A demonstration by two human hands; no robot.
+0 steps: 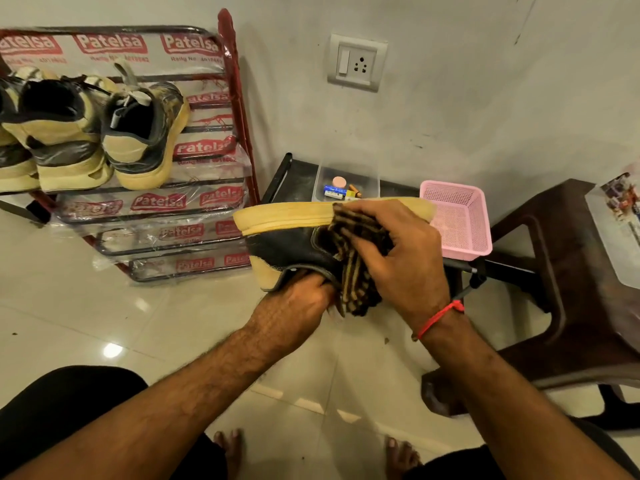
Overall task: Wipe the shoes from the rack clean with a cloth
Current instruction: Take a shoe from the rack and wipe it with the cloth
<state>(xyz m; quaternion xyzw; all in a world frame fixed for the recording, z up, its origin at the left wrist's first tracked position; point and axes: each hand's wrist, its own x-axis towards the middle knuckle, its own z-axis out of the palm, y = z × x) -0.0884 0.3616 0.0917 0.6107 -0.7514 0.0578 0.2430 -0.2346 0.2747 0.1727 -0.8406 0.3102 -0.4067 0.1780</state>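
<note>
Above the tiled floor (69, 289), between the knees, the shoe (287, 242) was held sole-up, its long axis running left to right across the view. The left hand (294, 301) gripped it from below at the collar, fingers tucked inside the opening. The right hand (394, 258) lay on the side of the shoe, fingers curled round the striped cloth (353, 268) and pressing it against the dark upper; the next stroke probably needed to run along that axis toward the heel at left. Beyond stood a pink basket (457, 220) and a brown stool (568, 271). Farther left, the rack (239, 109) held more shoes.
</note>
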